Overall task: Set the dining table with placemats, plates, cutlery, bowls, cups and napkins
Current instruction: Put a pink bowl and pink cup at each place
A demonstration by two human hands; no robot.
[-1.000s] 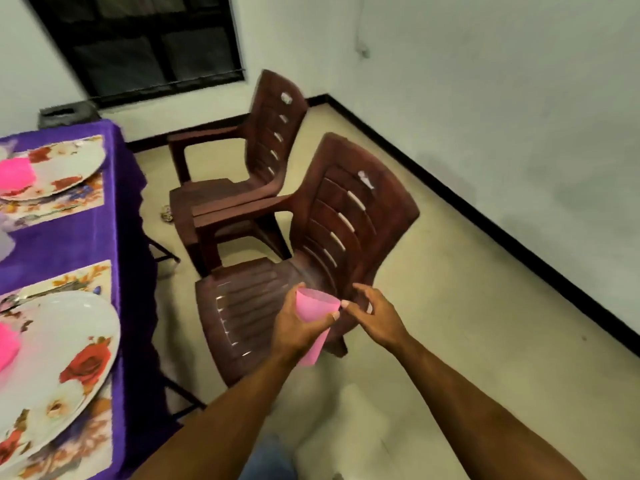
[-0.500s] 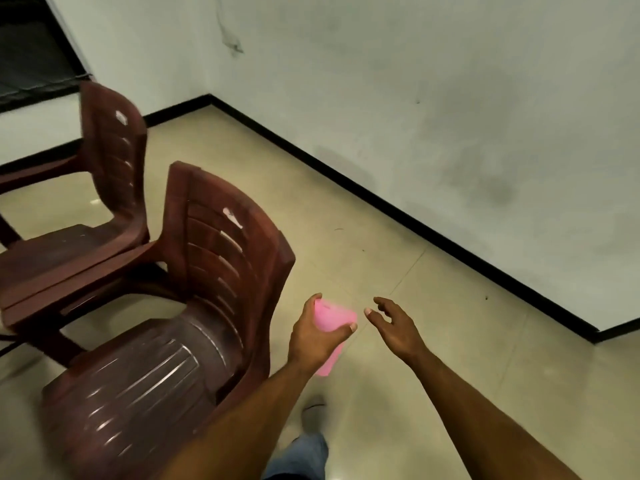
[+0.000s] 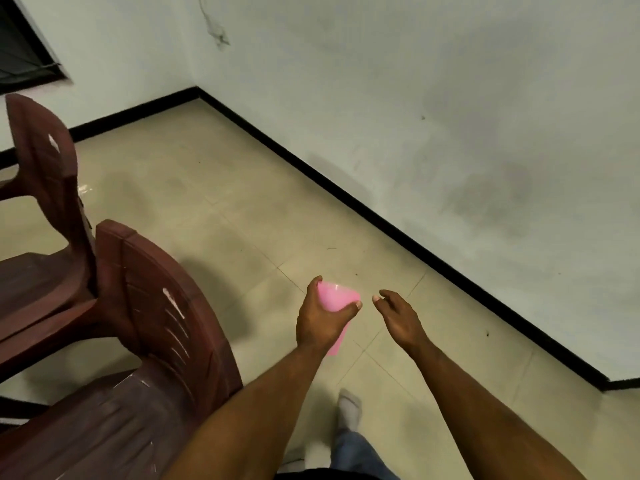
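My left hand [image 3: 323,322] grips a pink cup [image 3: 335,308] at centre frame, fingers and thumb curled round it just below its rim. My right hand [image 3: 398,318] hangs just beside it, apart, fingers loosely curled and holding nothing. Two brown plastic chairs [image 3: 166,306] stand at the left.

Pale stained walls [image 3: 450,98], black skirting [image 3: 381,216], beige tiled floor [image 3: 225,209], two brown plastic chairs [image 3: 156,306], dark window [image 3: 20,50].
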